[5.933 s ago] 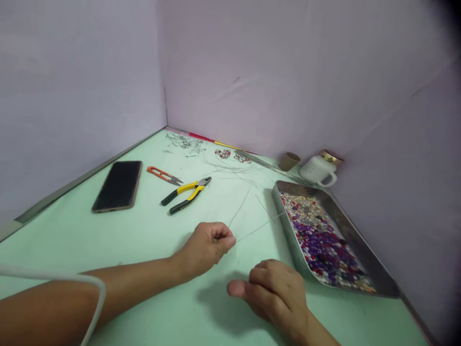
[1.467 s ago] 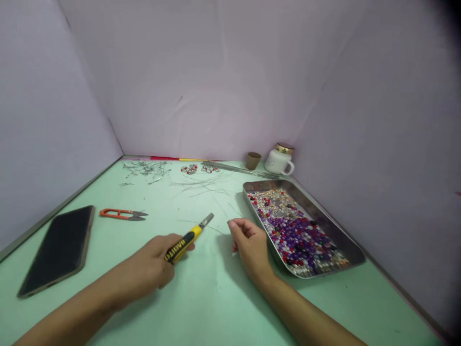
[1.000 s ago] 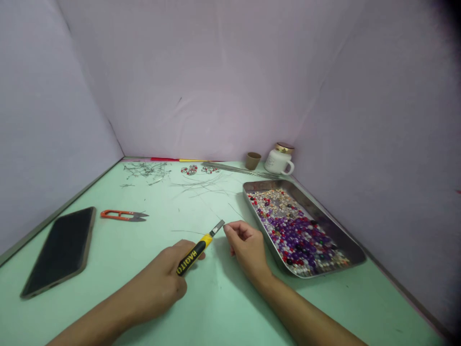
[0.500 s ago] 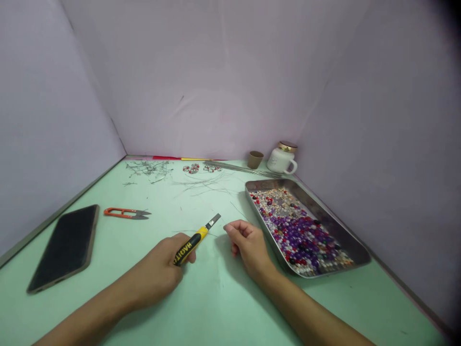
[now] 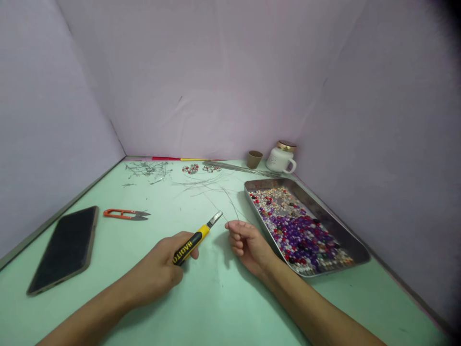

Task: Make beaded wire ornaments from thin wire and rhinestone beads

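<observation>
My left hand [image 5: 169, 262] is wrapped round a yellow and black utility knife [image 5: 190, 245], its short metal blade pointing up and to the right. To the right of the blade, my right hand [image 5: 250, 242] pinches a thin wire [image 5: 234, 207] between thumb and fingertips. The wire rises from the pinch toward the back of the table; blade and fingertips are apart. More thin wires [image 5: 201, 182] lie loosely beyond both hands. Close to the right wrist stands a metal tray [image 5: 334, 216] of purple, red and white beads [image 5: 302, 235].
Orange thread snips [image 5: 126, 214] and a dark phone [image 5: 65, 250] lie at left. Farther back are a heap of wire bits [image 5: 149, 169], beaded pieces [image 5: 190, 169], a bundle of straight wires [image 5: 241, 168], a brown cup [image 5: 254, 159] and a lidded white mug [image 5: 281, 159]. Walls enclose the table.
My right hand has turned, its fingers curling more, and the wire at its fingertips now stands up toward the back. The utility knife has shifted slightly right and up in my left hand.
</observation>
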